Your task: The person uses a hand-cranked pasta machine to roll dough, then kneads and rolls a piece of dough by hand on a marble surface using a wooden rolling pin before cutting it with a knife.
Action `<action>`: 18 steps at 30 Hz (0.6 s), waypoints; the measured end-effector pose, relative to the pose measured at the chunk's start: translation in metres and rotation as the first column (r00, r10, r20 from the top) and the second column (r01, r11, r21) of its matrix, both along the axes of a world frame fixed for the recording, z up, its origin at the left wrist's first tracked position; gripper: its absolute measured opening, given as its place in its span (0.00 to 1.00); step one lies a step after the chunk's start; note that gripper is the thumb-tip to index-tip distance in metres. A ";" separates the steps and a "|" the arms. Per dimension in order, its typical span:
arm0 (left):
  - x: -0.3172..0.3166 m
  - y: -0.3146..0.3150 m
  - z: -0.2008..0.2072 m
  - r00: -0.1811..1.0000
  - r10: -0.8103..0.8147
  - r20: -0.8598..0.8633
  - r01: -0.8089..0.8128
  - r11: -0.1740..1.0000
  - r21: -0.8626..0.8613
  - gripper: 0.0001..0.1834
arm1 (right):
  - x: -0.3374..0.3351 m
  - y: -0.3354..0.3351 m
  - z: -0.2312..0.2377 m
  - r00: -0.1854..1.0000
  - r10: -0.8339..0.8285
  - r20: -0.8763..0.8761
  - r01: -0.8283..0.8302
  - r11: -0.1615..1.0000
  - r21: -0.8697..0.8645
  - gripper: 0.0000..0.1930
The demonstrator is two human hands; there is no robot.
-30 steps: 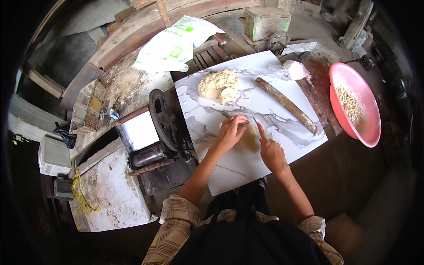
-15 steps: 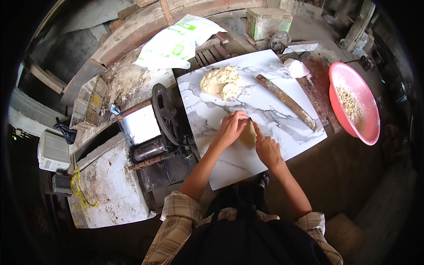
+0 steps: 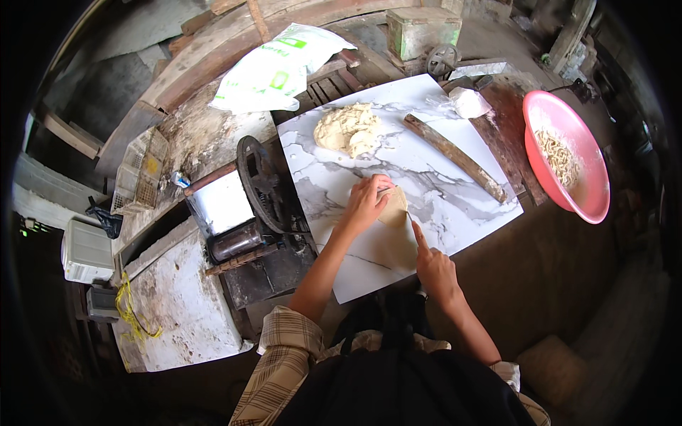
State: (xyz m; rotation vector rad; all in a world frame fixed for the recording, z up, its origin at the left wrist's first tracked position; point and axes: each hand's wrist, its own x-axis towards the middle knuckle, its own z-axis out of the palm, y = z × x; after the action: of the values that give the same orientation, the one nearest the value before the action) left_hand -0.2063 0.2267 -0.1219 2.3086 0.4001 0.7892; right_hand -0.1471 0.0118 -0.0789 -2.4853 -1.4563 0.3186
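Observation:
A thin, pale sheet of dough (image 3: 393, 214) lies on the white marble-patterned board (image 3: 462, 238). My left hand (image 3: 366, 201) rests at its upper left edge, fingers bent together on the dough. A small dark line shows by those fingertips; I cannot tell what it is. My right hand (image 3: 437, 275) is closed round a knife (image 3: 409, 216) with the index finger stretched along it. Only the narrow dark tip shows, at the sheet's right edge; the handle is hidden in my palm. Farther up the board sits a lumpy mound of dough (image 3: 347, 129).
A wooden rolling stick (image 3: 455, 157) lies on the board's right side. Beyond it are a white bag (image 3: 469, 103) and a pink basin (image 3: 602, 186) holding cut strips. To the left stands a roller machine with a dark wheel (image 3: 257, 186). A white-green sack (image 3: 280, 71) lies behind.
My right hand has drawn the knife toward me and slightly right, away from my left hand. More of the dough sheet shows between the hands. The whole view has shifted slightly.

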 end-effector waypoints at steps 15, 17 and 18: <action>0.038 0.005 0.005 0.961 0.141 -0.237 -0.093 0.975 0.201 0.08 | 0.087 0.042 -0.015 0.977 -0.197 0.083 0.168 0.949 0.266 0.27; 0.042 0.009 0.009 0.937 0.153 -0.314 -0.087 0.973 0.214 0.08 | 0.095 0.051 -0.016 0.974 -0.190 0.123 0.155 0.956 0.251 0.27; 0.042 0.010 0.010 0.922 0.138 -0.363 -0.079 0.982 0.172 0.09 | 0.096 0.054 -0.017 0.969 -0.187 0.162 0.149 0.963 0.225 0.26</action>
State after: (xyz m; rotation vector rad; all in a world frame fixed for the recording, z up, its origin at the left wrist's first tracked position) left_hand -0.1641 0.2362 -0.1118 2.6070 0.6611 0.4373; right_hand -0.0509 0.0659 -0.0957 -2.4931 -1.2538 -0.0943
